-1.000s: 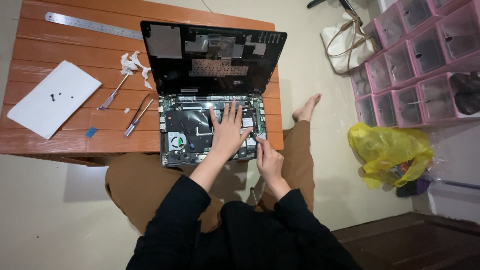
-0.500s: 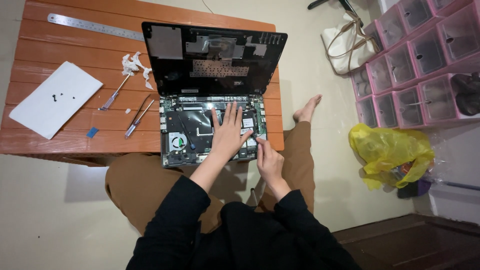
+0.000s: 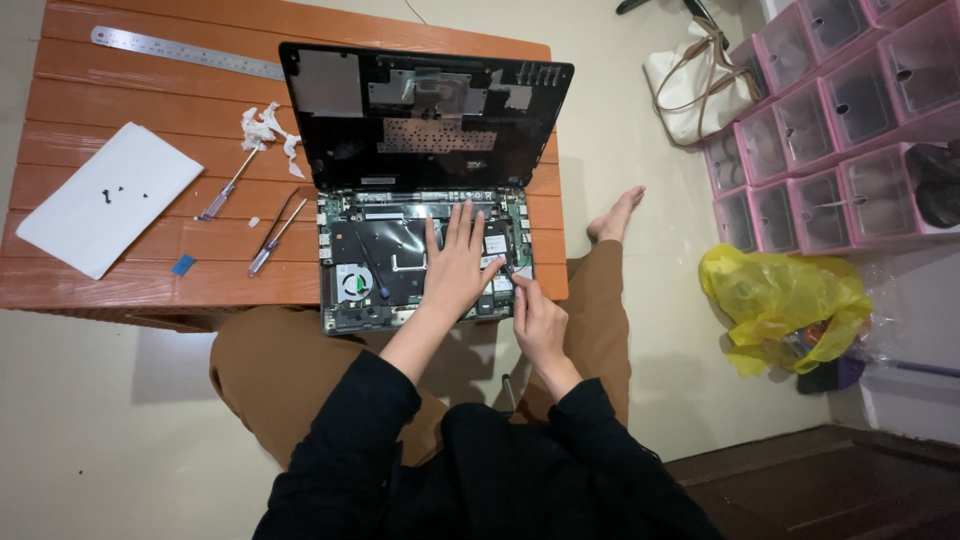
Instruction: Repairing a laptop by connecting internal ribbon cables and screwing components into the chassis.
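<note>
An opened laptop [image 3: 400, 250] lies on the low orange wooden table [image 3: 120, 285], its inner board and fan exposed, with the black cover panel [image 3: 430, 110] propped up behind. My left hand [image 3: 455, 265] rests flat on the board, fingers spread. My right hand [image 3: 535, 320] grips a thin dark tool, its tip touching the board's right edge near a small white-labelled module [image 3: 494, 244].
A white sheet [image 3: 105, 210] with small dark screws lies at the left. Two screwdrivers [image 3: 270, 235], crumpled tissue [image 3: 265, 130] and a steel ruler [image 3: 185, 52] are on the table. Pink drawer boxes [image 3: 840, 130], a yellow bag [image 3: 775, 300] and a white bag [image 3: 690, 90] stand at the right.
</note>
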